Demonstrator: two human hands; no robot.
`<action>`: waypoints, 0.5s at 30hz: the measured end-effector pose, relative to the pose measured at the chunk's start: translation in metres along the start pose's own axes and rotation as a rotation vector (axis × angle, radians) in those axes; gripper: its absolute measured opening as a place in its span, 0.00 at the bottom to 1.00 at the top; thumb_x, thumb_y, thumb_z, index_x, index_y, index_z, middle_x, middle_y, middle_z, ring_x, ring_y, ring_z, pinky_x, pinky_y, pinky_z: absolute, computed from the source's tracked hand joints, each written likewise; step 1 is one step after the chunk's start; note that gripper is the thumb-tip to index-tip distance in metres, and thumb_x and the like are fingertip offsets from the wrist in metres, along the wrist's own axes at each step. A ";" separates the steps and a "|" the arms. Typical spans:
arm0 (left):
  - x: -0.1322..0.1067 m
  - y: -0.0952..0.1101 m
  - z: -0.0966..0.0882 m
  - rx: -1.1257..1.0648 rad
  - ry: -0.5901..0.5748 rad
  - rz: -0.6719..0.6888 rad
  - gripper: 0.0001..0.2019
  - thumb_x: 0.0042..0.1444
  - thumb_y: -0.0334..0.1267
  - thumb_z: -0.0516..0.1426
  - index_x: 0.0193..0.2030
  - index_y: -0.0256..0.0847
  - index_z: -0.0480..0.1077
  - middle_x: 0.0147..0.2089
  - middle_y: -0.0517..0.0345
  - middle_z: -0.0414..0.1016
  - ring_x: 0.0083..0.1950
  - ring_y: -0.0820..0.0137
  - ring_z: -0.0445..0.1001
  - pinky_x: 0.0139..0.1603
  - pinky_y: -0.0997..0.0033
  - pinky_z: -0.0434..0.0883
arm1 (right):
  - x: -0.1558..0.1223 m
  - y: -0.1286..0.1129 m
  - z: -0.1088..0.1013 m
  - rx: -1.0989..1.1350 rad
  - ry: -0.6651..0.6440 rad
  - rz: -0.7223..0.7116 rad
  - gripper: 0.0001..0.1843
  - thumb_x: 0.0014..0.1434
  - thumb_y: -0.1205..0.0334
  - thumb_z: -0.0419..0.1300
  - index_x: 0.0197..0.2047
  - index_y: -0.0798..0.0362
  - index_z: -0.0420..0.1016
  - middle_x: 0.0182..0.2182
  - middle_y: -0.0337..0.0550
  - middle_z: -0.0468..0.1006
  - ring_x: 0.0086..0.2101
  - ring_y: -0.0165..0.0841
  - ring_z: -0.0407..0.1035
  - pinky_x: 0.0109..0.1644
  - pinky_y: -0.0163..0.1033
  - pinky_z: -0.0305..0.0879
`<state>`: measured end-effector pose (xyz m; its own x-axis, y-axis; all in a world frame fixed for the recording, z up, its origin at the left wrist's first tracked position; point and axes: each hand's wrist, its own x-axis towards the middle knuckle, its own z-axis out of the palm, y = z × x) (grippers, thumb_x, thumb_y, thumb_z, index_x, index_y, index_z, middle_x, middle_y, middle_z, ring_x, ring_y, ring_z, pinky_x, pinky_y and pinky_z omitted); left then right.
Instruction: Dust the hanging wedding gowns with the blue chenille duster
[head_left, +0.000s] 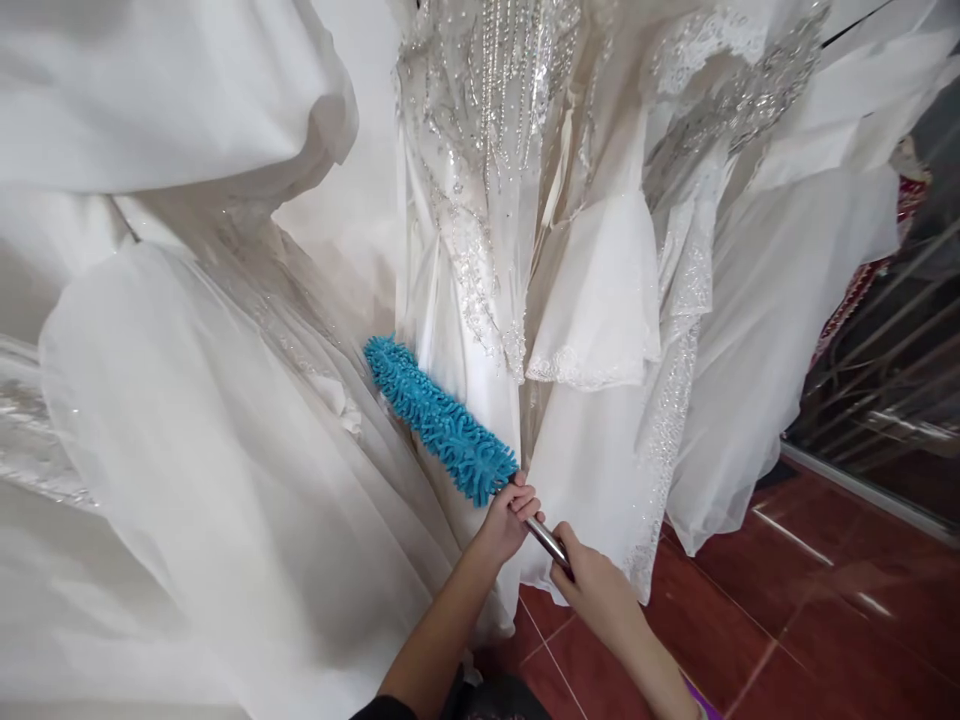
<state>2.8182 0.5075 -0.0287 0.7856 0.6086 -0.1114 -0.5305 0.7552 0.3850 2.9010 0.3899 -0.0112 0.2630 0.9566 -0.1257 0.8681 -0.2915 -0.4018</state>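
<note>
A duster with a fluffy blue chenille head [442, 420] and a shiny metal handle [547, 542] slants up to the left in front of me. My left hand [510, 522] is closed round the handle just below the blue head. Lower down, my right hand [592, 580] grips the same handle. The duster's head lies against or just in front of a white beaded gown [472, 270]; whether it touches the cloth I cannot tell. Left of it spreads a wide white skirt [225, 430], close to the duster's tip.
More white dresses hang to the right, one with a lace-edged tier [600, 300] and one with a sheer skirt [772, 320]. Red floor tiles [750, 600] show below them. A dark glass panel [892, 400] stands at the far right, with red patterned cloth [847, 305] beside it.
</note>
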 end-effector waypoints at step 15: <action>-0.057 -0.029 -0.015 0.407 0.216 -0.035 0.16 0.37 0.43 0.64 0.24 0.44 0.58 0.16 0.70 0.44 0.18 0.79 0.45 0.28 0.71 0.58 | -0.036 0.018 0.101 0.670 0.109 -0.152 0.11 0.47 0.71 0.50 0.35 0.50 0.65 0.21 0.30 0.64 0.21 0.28 0.57 0.25 0.31 0.53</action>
<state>2.7842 0.4548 -0.0470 0.6938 0.6535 -0.3027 -0.3024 0.6458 0.7011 2.8646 0.3501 -0.1052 0.2303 0.9716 0.0546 0.4610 -0.0596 -0.8854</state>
